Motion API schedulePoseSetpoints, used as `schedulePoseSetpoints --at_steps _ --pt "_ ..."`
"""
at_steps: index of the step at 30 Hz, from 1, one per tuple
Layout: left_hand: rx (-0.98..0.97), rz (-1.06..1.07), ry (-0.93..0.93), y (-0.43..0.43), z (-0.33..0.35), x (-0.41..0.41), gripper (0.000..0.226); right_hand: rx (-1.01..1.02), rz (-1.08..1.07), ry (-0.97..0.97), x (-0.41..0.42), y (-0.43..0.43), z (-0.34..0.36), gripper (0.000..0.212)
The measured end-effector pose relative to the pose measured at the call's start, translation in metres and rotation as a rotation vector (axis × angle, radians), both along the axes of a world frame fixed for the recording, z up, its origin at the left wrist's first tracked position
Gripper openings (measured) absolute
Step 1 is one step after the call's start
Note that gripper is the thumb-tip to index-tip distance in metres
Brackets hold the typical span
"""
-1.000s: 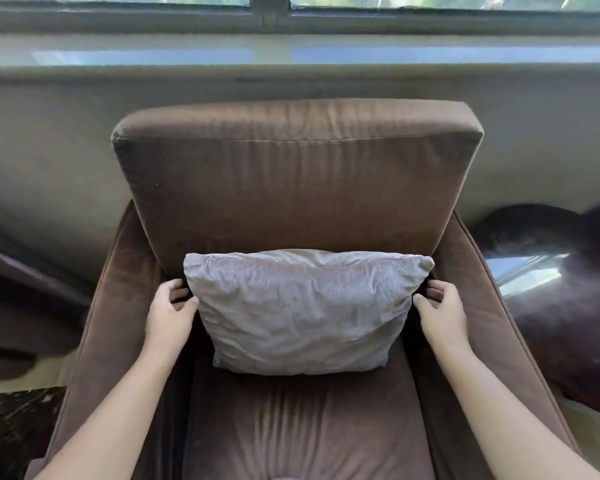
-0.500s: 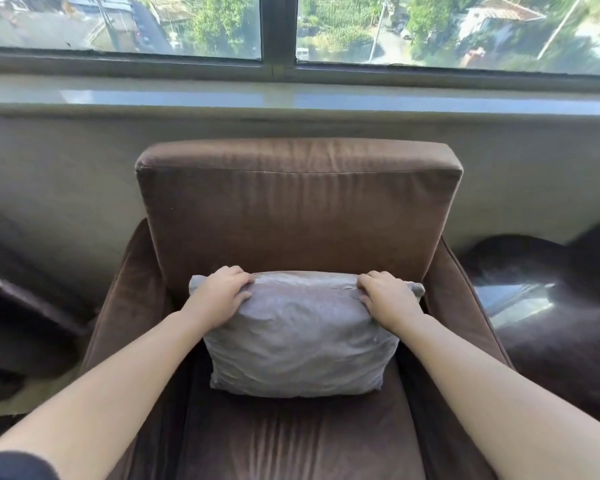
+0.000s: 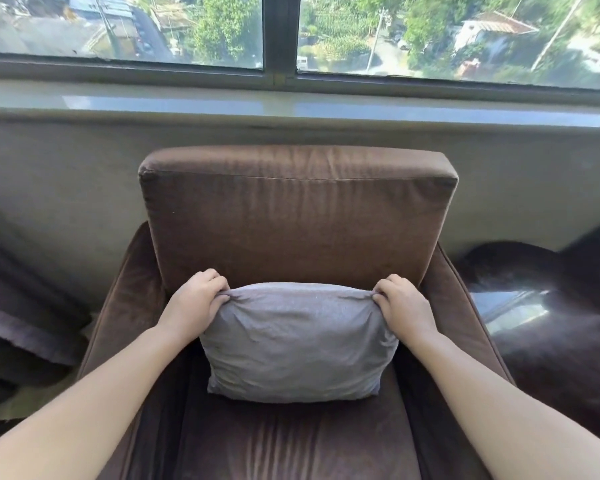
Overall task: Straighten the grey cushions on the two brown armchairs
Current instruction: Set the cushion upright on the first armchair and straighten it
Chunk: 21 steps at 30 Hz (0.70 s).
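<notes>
The left hand makes its grip at the ten o'clock corner of the grey cushion. Its fingers curl over the top edge and the thumb pinches the cloth against them, so the fabric bunches into small folds there. The right hand mirrors it at the two o'clock corner, knuckles up, with its grip pinching a gathered tuck of the cover. Both wrists are bent slightly downward. Both bare forearms run straight back toward the viewer, the left leaving the frame at seven o'clock and the right at five o'clock. The cushion stands upright on its lower edge in the middle of the brown armchair, on the seat. Its top edge sits near the foot of the backrest, though whether it touches the backrest cannot be told. Its face is lightly creased, and its top edge sags between the two pinched corners. The armrests flank the hands at nine and three o'clock. Behind the chair, at twelve o'clock, a grey wall rises to a pale sill under a window showing trees and roofs. A dark glossy seat lies at three o'clock, just beside the armchair.
</notes>
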<state>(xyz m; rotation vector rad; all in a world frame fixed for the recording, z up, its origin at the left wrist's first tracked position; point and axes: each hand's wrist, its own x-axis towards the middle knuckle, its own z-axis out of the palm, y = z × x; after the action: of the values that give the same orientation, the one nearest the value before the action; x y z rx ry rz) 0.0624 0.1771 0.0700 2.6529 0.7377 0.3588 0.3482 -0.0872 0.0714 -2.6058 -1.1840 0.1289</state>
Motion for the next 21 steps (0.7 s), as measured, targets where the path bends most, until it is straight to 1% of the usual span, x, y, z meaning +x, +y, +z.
schedulePoseSetpoints --at_steps 3,5,7,9,12,16,21 --pt "-0.027 -0.035 0.003 -0.002 0.010 -0.005 0.007 0.072 -0.016 0.059 0.002 -0.008 0.008 0.014" --pt "-0.090 -0.032 0.041 -0.004 0.013 -0.011 0.008 0.060 -0.007 0.041 -0.001 -0.016 0.009 0.015" --pt "-0.180 -0.020 0.083 -0.006 0.014 -0.019 0.015 0.043 0.004 0.005 -0.005 -0.025 0.007 0.014" --pt "-0.237 -0.013 0.102 -0.009 0.013 -0.025 0.018 0.039 0.012 0.011 -0.009 -0.032 0.004 0.014" --pt "-0.287 -0.010 0.114 -0.008 0.014 -0.030 0.017 0.057 0.032 0.058 -0.012 -0.035 0.004 0.014" --pt "-0.340 0.010 0.102 0.007 0.018 -0.025 0.017 0.081 0.049 0.051 -0.006 -0.025 0.006 0.014" --pt "-0.331 0.065 0.227 0.015 -0.003 -0.002 0.017 -0.081 0.034 0.125 0.004 -0.004 -0.008 0.014"
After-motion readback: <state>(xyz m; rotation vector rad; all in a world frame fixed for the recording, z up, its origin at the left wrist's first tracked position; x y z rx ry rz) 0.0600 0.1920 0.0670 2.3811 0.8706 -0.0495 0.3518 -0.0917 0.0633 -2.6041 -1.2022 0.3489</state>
